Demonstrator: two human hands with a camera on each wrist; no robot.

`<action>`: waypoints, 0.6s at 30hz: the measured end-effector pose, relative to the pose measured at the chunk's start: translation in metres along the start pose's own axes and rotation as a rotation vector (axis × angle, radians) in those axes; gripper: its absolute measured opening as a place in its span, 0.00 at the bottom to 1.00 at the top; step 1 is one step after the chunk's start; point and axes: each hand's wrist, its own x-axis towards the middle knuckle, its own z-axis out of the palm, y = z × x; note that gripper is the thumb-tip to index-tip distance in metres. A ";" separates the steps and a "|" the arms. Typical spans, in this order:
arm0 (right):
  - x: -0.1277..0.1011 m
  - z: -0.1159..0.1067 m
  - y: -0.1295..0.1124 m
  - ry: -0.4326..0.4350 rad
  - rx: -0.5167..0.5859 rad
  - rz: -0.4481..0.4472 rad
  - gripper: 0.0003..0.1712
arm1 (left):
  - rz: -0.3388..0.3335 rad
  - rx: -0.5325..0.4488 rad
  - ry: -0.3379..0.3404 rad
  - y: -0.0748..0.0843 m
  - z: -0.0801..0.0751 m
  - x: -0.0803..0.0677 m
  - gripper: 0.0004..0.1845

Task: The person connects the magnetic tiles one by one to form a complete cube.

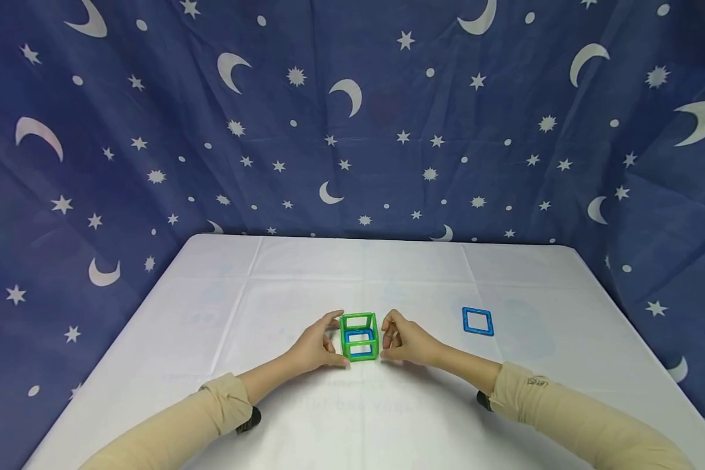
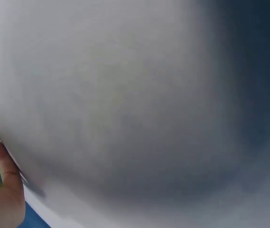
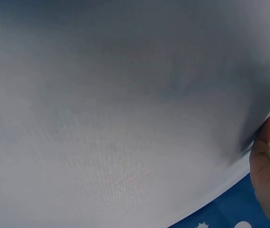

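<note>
A small cube-shaped frame of green magnetic tiles (image 1: 346, 336) stands on the white table, with a blue square tile (image 1: 360, 332) seen low inside it. My left hand (image 1: 316, 343) holds its left side, index finger toward the far corner and thumb at the near one. On the other side is my right hand (image 1: 411, 341), fingers bent and fingertips right at the cube's right side; whether they grip it I cannot tell. Only the left thumb (image 2: 4, 164) and right thumb (image 3: 263, 147) show well in the wrist views, each beside green edges at the border.
A loose blue square tile (image 1: 478, 331) lies flat on the table to the right, beyond the right hand. The white tablecloth (image 1: 305, 281) has fold creases. Behind the table hangs a dark blue curtain (image 1: 382, 189) with moons and stars.
</note>
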 end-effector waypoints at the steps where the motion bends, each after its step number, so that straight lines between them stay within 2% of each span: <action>1: 0.001 0.000 0.000 0.005 -0.007 0.001 0.30 | -0.004 0.010 -0.004 0.000 0.000 0.000 0.50; 5: 0.005 -0.001 0.002 0.004 -0.085 0.004 0.44 | 0.003 0.046 -0.006 0.000 0.001 0.002 0.45; 10: 0.007 -0.001 0.001 0.011 -0.152 -0.002 0.42 | 0.030 0.061 -0.007 -0.002 0.001 0.005 0.45; 18: 0.005 -0.003 0.003 0.026 -0.165 -0.045 0.38 | 0.039 0.087 -0.028 -0.001 0.001 0.007 0.44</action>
